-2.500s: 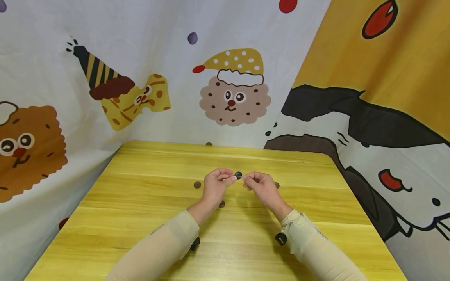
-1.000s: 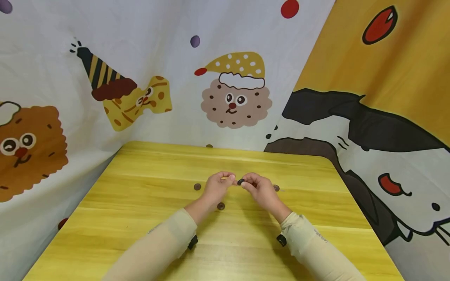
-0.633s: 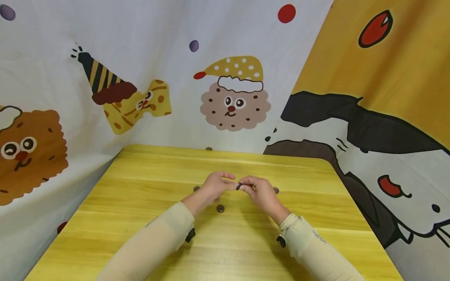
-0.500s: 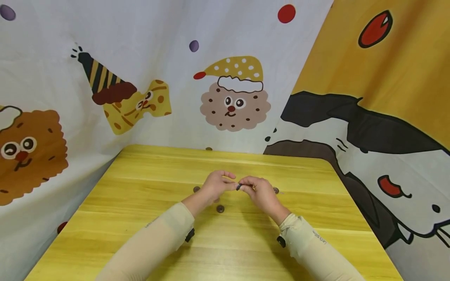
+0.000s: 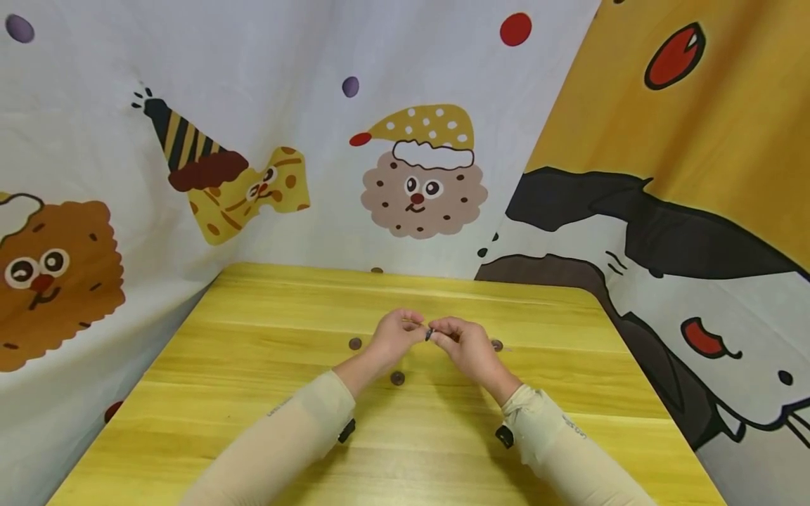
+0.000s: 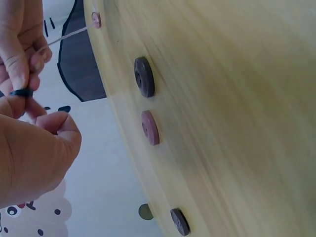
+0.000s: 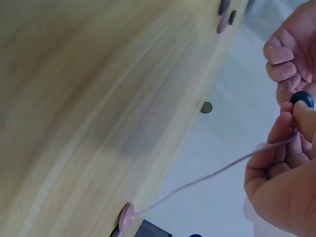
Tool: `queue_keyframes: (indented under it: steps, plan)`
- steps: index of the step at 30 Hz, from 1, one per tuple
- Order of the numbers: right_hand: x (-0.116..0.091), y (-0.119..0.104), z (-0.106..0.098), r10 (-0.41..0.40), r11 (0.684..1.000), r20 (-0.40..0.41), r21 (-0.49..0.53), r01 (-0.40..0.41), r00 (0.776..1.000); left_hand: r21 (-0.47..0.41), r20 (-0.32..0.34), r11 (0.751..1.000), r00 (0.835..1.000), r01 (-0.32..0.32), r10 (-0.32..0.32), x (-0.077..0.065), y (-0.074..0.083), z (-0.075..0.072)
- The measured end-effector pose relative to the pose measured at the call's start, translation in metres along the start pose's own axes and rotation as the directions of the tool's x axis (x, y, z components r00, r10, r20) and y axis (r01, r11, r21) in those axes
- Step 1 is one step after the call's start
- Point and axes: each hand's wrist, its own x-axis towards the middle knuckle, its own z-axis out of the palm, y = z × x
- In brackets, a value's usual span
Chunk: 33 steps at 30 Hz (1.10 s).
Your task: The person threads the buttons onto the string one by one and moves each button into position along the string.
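A small black button (image 7: pixel 302 99) is held up above the table between the two hands. My right hand (image 5: pixel 471 349) pinches it between thumb and forefinger. A thin pale cord (image 7: pixel 212 174) runs from these fingers to a pink button (image 7: pixel 127 216) at the right of the table. My left hand (image 5: pixel 391 336) meets the black button from the other side, thumb and forefinger at its edge, its other fingers curled. Whether the cord passes through the black button I cannot tell, since fingertips cover its middle.
On the wooden table (image 5: pixel 272 414) lie a larger dark brown button (image 6: pixel 144 76), a pink one (image 6: pixel 150 127) and a dark one (image 6: pixel 180 222), left of and below the hands. A cartoon-printed curtain (image 5: pixel 329 211) hangs beyond the back and side edges.
The black button has passed from the left fingers into the right hand's pinch. The left fingers spread beside it and have now drawn in close again. The head view tilts up slightly.
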Motion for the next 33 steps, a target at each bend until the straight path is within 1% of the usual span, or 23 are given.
queue_keyframes:
  steps: [2, 3, 5, 7, 11, 15, 19, 23, 25, 28, 31, 33]
  plan:
    - [-0.001, -0.002, -0.001, 0.05, 0.996, 0.035, 0.072, -0.052, 0.998, -0.015, -0.037, 1.0, 0.999, -0.007, 0.007, 0.0, -0.002, 0.002]
    - [-0.001, -0.002, -0.002, 0.058, 0.994, 0.051, 0.094, -0.063, 0.997, -0.028, -0.051, 1.0, 0.999, -0.013, 0.012, 0.0, -0.003, 0.003]
    - [-0.001, -0.004, -0.003, 0.067, 0.991, 0.08, 0.113, -0.076, 0.995, -0.042, -0.071, 0.999, 0.997, -0.028, 0.025, -0.001, -0.004, 0.003]
    - [-0.002, -0.004, -0.003, 0.063, 0.991, 0.091, 0.108, -0.073, 0.994, -0.065, -0.079, 0.997, 0.996, -0.039, 0.034, -0.002, -0.005, 0.004]
    - [-0.003, -0.005, -0.001, 0.062, 0.997, 0.066, 0.047, -0.066, 0.996, -0.077, -0.08, 0.995, 0.995, -0.057, 0.051, -0.003, -0.008, 0.005]
    - [-0.005, -0.005, 0.002, 0.034, 0.999, 0.02, -0.037, -0.034, 0.999, -0.087, -0.088, 0.993, 0.994, -0.073, 0.065, -0.004, -0.011, 0.008]
    - [-0.004, -0.006, 0.004, 0.0, 0.994, -0.012, -0.109, -0.002, 1.0, -0.085, -0.119, 0.992, 0.99, -0.091, 0.08, -0.004, -0.012, 0.01]
    - [-0.001, -0.004, 0.003, -0.013, 0.991, -0.015, -0.137, 0.011, 1.0, -0.063, -0.142, 0.992, 0.985, -0.106, 0.096, -0.006, -0.009, 0.009]
    - [0.0, 0.0, 0.002, -0.026, 0.986, -0.011, -0.165, 0.024, 1.0, -0.047, -0.153, 0.992, 0.982, -0.117, 0.109, -0.006, -0.008, 0.008]
    - [0.001, 0.01, -0.004, -0.041, 0.974, -0.004, -0.224, 0.039, 0.999, -0.017, -0.173, 0.988, 0.974, -0.151, 0.146, -0.008, -0.006, 0.004]
    - [0.002, 0.023, -0.012, -0.055, 0.959, 0.002, -0.28, 0.054, 0.998, 0.021, -0.195, 0.984, 0.965, -0.176, 0.177, -0.011, -0.005, -0.004]
    - [0.001, 0.032, -0.019, -0.064, 0.95, 0.013, -0.305, 0.065, 0.998, 0.042, -0.2, 0.982, 0.962, -0.183, 0.188, -0.012, -0.006, -0.01]
